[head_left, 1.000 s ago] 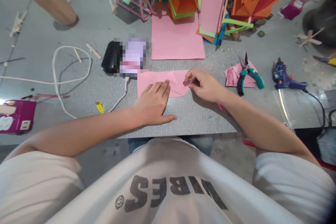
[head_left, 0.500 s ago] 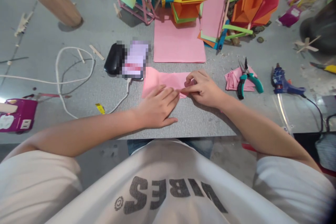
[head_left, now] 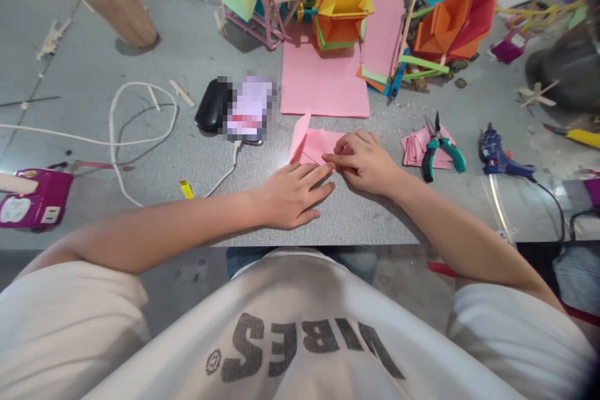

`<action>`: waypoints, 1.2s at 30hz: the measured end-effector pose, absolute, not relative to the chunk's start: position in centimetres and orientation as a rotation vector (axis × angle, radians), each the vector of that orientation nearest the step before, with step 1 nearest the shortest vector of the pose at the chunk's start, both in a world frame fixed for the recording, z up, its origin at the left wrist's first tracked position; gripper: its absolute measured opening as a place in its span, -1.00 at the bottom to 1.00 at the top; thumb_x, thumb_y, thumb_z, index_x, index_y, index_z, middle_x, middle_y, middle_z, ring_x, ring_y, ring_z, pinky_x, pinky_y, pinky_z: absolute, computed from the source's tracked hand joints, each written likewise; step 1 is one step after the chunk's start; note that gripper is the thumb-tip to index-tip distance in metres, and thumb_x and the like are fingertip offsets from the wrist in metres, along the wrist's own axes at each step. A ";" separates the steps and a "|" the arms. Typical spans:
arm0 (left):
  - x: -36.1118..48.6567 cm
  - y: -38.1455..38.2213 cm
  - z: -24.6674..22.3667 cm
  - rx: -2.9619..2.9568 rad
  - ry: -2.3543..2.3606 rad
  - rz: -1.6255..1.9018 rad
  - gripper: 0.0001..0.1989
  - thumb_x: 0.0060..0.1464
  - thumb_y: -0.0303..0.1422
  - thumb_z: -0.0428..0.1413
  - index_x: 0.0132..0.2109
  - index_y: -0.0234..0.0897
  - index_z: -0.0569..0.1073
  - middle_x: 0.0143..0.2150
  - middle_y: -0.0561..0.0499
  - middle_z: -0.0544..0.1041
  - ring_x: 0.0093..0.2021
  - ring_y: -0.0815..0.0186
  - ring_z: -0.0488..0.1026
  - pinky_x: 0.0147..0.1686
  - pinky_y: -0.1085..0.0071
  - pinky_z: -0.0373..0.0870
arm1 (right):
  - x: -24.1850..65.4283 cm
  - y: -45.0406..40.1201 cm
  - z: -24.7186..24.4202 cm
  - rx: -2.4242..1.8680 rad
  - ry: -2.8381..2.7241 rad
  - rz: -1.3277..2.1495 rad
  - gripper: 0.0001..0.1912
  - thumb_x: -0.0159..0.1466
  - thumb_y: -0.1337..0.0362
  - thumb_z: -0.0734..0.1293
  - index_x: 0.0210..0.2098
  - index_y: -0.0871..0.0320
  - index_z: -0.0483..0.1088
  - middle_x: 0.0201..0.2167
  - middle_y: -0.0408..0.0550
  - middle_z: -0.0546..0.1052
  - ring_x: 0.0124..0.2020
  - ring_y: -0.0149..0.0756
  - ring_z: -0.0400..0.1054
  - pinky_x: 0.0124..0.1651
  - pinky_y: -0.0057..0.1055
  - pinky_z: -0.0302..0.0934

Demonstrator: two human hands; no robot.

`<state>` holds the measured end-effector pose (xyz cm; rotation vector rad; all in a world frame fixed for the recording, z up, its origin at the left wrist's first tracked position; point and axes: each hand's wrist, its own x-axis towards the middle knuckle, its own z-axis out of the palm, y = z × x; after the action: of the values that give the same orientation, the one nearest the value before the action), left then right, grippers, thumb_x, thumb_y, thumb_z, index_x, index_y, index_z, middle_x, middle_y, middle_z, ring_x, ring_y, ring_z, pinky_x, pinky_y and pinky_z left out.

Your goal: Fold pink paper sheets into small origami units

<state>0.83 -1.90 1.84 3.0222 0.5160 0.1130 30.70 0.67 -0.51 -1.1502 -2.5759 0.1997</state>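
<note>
A folded pink paper (head_left: 315, 142) lies on the grey table in front of me, its left flap standing up at a slant. My left hand (head_left: 297, 195) lies palm down at the paper's lower edge, fingers spread. At the paper's right part is my right hand (head_left: 363, 161), its thumb and index finger closed together on the paper. The fingertips of both hands nearly meet. Larger pink sheets (head_left: 323, 84) lie just behind the folded piece.
Colourful folded-paper shapes (head_left: 344, 9) stand at the back. Left of the paper are a phone (head_left: 250, 109), a black case (head_left: 214, 106) and a white cable (head_left: 225, 178). Pliers (head_left: 439, 147) on pink scraps and a blue glue gun (head_left: 499, 153) lie to the right.
The paper's left flap has lifted from lying flat to a slant. My left hand has moved slightly right and down off most of the paper. The whole view has shifted slightly.
</note>
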 end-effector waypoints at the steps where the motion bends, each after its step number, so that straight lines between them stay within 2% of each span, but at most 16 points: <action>1: 0.8 -1.9 1.8 3.031 0.507 0.113 -0.37 0.58 -0.08 0.13 0.57 -0.35 0.45 0.65 -0.47 0.38 0.43 -0.31 0.50 0.31 -0.15 0.47 | 30.7 0.6 -0.5 -1.148 -2.583 0.185 -0.54 0.53 0.32 0.35 0.28 -0.12 0.74 0.04 0.13 0.59 0.06 0.08 0.34 0.06 0.03 0.12; 6: 1.0 -1.7 1.8 3.060 0.468 0.095 -0.36 0.60 -0.05 0.07 0.60 -0.29 0.44 0.65 -0.36 0.42 0.35 -0.28 0.51 0.20 -0.13 0.47 | 30.7 0.8 0.0 -1.241 -2.661 0.116 -0.47 0.56 0.31 0.28 0.40 -0.05 0.68 0.06 0.17 0.60 0.09 0.10 0.38 0.09 0.00 0.12; 10: 1.1 -1.7 2.0 3.069 0.474 0.082 -0.34 0.59 -0.04 0.07 0.62 -0.27 0.43 0.64 -0.34 0.44 0.32 -0.26 0.52 0.19 -0.12 0.44 | 30.2 2.3 1.0 -1.337 -2.790 0.149 -0.35 0.55 0.29 0.22 0.57 0.06 0.52 0.14 0.23 0.61 0.04 0.07 0.44 0.13 -0.02 0.13; 13: 1.1 -1.8 2.1 3.062 0.478 0.078 -0.34 0.58 -0.05 0.07 0.62 -0.26 0.44 0.64 -0.35 0.44 0.35 -0.28 0.49 0.20 -0.14 0.43 | 29.1 4.0 1.8 -1.419 -2.830 0.140 -0.32 0.64 0.13 0.14 0.65 0.15 0.41 0.17 0.30 0.62 0.05 0.12 0.47 0.17 -0.01 0.15; 16: 0.9 -1.9 1.9 3.053 0.480 0.097 -0.35 0.59 -0.06 0.06 0.62 -0.26 0.43 0.65 -0.36 0.43 0.38 -0.29 0.48 0.23 -0.15 0.42 | 28.4 5.3 2.6 -1.500 -2.842 0.109 -0.26 0.65 -0.10 0.17 0.65 0.14 0.40 0.22 0.35 0.61 0.12 0.22 0.48 0.21 0.02 0.16; 18: 0.8 -2.0 1.5 3.026 0.500 0.135 -0.37 0.58 -0.06 0.07 0.59 -0.27 0.46 0.63 -0.36 0.45 0.37 -0.29 0.47 0.23 -0.16 0.43 | 28.6 5.6 3.1 -1.519 -2.806 0.130 -0.29 0.64 -0.11 0.18 0.56 0.14 0.49 0.22 0.36 0.61 0.16 0.27 0.49 0.23 0.07 0.18; 21: 0.6 -1.9 1.0 2.944 0.533 0.202 -0.40 0.55 -0.05 0.11 0.51 -0.30 0.51 0.53 -0.36 0.54 0.35 -0.25 0.49 0.25 -0.15 0.44 | 30.0 4.9 3.6 -1.429 -2.677 0.324 -0.41 0.62 -0.08 0.22 0.27 0.18 0.65 0.14 0.31 0.63 0.19 0.26 0.49 0.28 0.11 0.22; 24: 0.5 -1.8 0.7 2.842 0.585 0.265 -0.45 0.54 -0.07 0.14 0.45 -0.33 0.53 0.41 -0.33 0.60 0.31 -0.18 0.54 0.28 -0.10 0.45 | 31.4 3.3 3.6 -1.289 -2.632 0.584 -0.52 0.38 -0.16 0.53 0.00 0.11 0.68 0.15 0.22 0.60 0.24 0.26 0.45 0.36 0.16 0.22; 25: 0.5 -1.7 0.7 2.806 0.620 0.287 -0.47 0.54 -0.09 0.14 0.43 -0.34 0.53 0.39 -0.33 0.61 0.30 -0.16 0.56 0.28 -0.09 0.45 | 31.7 2.9 3.5 -1.267 -2.626 0.634 -0.58 0.33 -0.13 0.58 -0.07 0.08 0.67 0.17 0.21 0.59 0.27 0.27 0.42 0.38 0.19 0.22; 27: 0.6 -1.7 0.6 2.737 0.721 0.326 -0.51 0.53 -0.12 0.16 0.39 -0.33 0.54 0.36 -0.32 0.62 0.28 -0.14 0.58 0.29 -0.07 0.46 | 31.8 2.1 3.1 -1.231 -2.607 0.714 -0.71 0.34 -0.03 0.58 -0.17 0.05 0.65 0.20 0.18 0.59 0.32 0.27 0.37 0.41 0.23 0.20; 29: 0.8 -1.6 0.4 2.689 0.834 0.375 -0.53 0.50 -0.11 0.20 0.34 -0.33 0.56 0.33 -0.32 0.63 0.26 -0.14 0.60 0.29 -0.07 0.48 | 31.6 1.7 2.8 -1.186 -2.571 0.786 -0.78 0.42 0.04 0.51 -0.21 0.04 0.62 0.20 0.17 0.60 0.35 0.25 0.36 0.42 0.26 0.20; 32: 1.1 -1.4 0.0 2.710 0.969 0.477 -0.51 0.45 -0.07 0.27 0.29 -0.34 0.60 0.28 -0.33 0.67 0.22 -0.15 0.63 0.27 -0.08 0.53 | 30.9 1.3 2.5 -1.106 -2.495 0.853 -0.75 0.49 0.02 0.48 -0.21 0.03 0.60 0.20 0.15 0.62 0.36 0.24 0.37 0.44 0.32 0.19; 36: 1.0 -0.5 -0.2 2.768 1.086 0.587 -0.74 0.49 -0.26 0.16 0.03 -0.31 0.68 -0.09 -0.24 0.75 -0.09 -0.01 0.69 -0.08 0.09 0.56 | 30.0 0.6 2.5 -0.983 -2.305 0.733 -0.74 0.52 -0.04 0.49 -0.13 -0.01 0.64 0.22 0.09 0.65 0.34 0.19 0.46 0.49 0.33 0.20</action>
<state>1.00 -0.45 -0.24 2.7683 1.0856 0.5873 29.97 0.57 2.46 -0.9827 -2.3050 0.7334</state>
